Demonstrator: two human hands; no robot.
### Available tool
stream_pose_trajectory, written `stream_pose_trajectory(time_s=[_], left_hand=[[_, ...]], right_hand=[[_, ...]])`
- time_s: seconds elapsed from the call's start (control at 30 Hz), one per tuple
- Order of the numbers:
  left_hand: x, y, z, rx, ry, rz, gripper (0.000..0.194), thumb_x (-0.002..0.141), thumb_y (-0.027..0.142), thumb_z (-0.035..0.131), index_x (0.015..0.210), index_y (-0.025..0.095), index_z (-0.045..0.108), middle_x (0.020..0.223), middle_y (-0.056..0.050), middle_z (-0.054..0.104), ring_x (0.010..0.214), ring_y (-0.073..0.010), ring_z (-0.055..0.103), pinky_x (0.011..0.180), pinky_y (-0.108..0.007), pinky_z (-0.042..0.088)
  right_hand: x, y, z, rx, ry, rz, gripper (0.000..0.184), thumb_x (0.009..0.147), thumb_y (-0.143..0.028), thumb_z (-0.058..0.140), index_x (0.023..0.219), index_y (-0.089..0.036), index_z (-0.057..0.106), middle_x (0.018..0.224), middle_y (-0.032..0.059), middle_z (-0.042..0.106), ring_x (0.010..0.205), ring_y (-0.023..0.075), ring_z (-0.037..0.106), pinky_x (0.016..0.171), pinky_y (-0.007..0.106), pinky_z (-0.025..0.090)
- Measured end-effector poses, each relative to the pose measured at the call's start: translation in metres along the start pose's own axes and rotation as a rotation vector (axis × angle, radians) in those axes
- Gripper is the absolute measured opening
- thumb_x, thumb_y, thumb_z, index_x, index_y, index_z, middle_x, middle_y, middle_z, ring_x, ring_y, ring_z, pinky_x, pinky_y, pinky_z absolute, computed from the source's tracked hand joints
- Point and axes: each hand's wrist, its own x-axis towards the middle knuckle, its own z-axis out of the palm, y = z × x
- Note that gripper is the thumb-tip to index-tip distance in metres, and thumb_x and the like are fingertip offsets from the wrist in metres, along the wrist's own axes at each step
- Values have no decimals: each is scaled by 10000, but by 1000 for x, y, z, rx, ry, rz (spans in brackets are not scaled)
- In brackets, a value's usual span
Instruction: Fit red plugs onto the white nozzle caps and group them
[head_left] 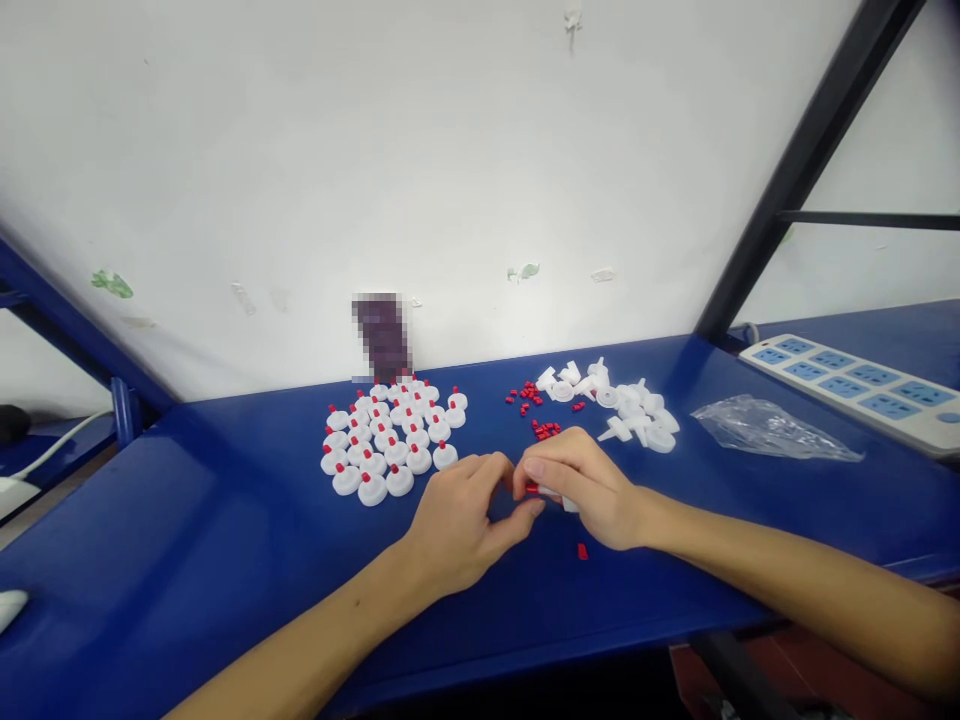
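My right hand (589, 485) is closed around a white nozzle cap (571, 505), whose spout points left with a small red tip cap (532, 489) on its end. My left hand (461, 520) is curved beside that tip, thumb and index finger apart, with nothing visible between them; its other fingers are partly hidden. One loose red tip cap (582, 551) lies in front of my right hand. Beyond the hands are scattered red tip caps (546, 430) and a heap of white nozzle caps (634, 405). To the left stand many white nozzle caps with red tips (386, 440), grouped upright.
The blue table (247, 560) meets a white wall at the back, where a blurred dark object (384, 335) leans. A clear plastic bag (765, 428) and a long power strip (862, 388) lie to the right. Dark and blue frame posts rise at both sides.
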Motion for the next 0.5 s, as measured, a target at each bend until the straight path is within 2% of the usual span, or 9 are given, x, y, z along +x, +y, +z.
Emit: stream_pose_trajectory(time_s=[0.17,0.37,0.5], left_hand=[[0,-1,1,91,45,129,264,960,315,517,736,201,435,639,45,440,563,-133,403,562,-267,295],[0,-3,2,151,60,118,260,950,324,530,738,201,441,625,46,440,544,-135,408,546,-274,303],[0,-2,4,190,80,185,267,987,329,476,756,196,458,646,26,482,564,-146,434,541,-279,318]], right_hand=[[-2,-2,4,42,7,7,413,980,-378,420,676,-149,579,566,-23,462,512,99,401,507,240,315],[-4,2,6,103,4,60,385,972,-380,420,701,-150,567,646,-8,501,520,104,469,510,236,362],[-4,6,9,104,55,0,387,957,-354,410,663,-154,562,612,-4,514,516,108,453,505,241,347]])
